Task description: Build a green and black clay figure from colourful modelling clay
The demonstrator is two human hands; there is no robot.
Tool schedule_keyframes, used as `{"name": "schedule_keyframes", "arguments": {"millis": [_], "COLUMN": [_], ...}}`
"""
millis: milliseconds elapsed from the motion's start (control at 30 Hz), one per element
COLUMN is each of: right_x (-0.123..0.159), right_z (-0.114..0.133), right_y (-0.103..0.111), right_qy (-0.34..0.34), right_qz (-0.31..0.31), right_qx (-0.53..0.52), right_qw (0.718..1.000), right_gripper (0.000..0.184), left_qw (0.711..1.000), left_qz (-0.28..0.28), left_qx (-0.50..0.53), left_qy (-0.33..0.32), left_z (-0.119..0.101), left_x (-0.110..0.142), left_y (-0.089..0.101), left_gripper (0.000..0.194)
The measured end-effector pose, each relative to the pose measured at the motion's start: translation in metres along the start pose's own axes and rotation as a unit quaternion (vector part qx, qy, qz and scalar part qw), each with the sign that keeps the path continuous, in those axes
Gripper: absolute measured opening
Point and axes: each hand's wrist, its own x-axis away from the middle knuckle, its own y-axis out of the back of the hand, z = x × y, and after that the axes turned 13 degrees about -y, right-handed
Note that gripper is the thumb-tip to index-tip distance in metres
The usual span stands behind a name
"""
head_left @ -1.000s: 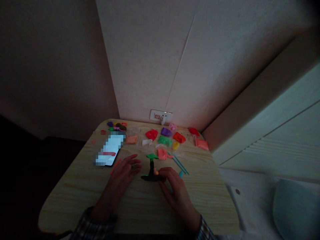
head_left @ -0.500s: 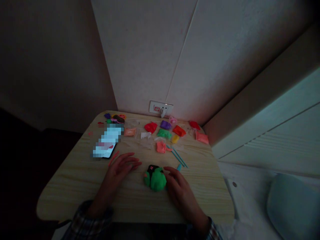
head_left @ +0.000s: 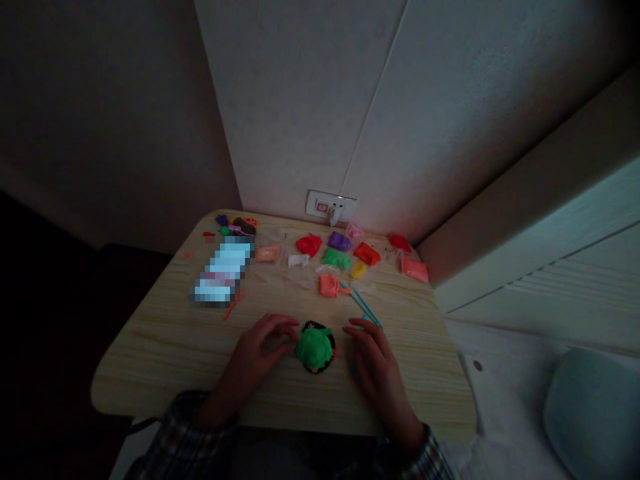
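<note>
A green and black modelling-clay figure, rounded with a small pink flower detail on its dark top, rests on the table in front of me. My left hand is beside its left side, fingers curved and apart, the tips very close to the green clay; whether they touch is unclear. To the right of the figure, my right hand is held with loosely bent fingers and a gap between it and the clay. Thin teal sticks lie just beyond my right fingers. Neither hand grips anything I can see.
Packets of coloured clay lie toward the back, among them red, green, purple and salmon. A phone with a blurred screen lies at left. A wall socket holds a plug behind the table.
The clay figure has turned, so its green part now faces differently. My left hand has come right, up to the figure, and my right hand has drawn away from it. The view shifted slightly.
</note>
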Motion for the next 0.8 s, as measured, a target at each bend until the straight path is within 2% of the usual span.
{"name": "schedule_keyframes", "arguments": {"millis": [267, 467, 633, 800], "right_x": [0.000, 0.001, 0.002, 0.002], "right_z": [-0.001, -0.002, -0.003, -0.004], "right_y": [0.002, 0.001, 0.001, 0.001], "right_qy": [0.004, -0.002, -0.007, 0.002], "right_qz": [-0.002, -0.010, -0.007, -0.013], "right_qx": [0.006, 0.007, 0.021, 0.029], "right_qw": [1.000, 1.000, 1.000, 0.999], "right_gripper": [0.036, 0.033, 0.031, 0.029], "left_qw": [0.998, 0.994, 0.987, 0.986], "left_qz": [0.033, 0.043, 0.039, 0.029], "left_qx": [-0.019, -0.078, -0.128, -0.128], "left_qy": [-0.042, -0.060, -0.088, -0.107], "left_z": [-0.004, -0.001, 0.000, 0.001], "left_x": [0.002, 0.005, 0.007, 0.010], "left_y": [-0.011, -0.014, -0.014, -0.012], "left_gripper": [0.023, 0.016, 0.013, 0.014]}}
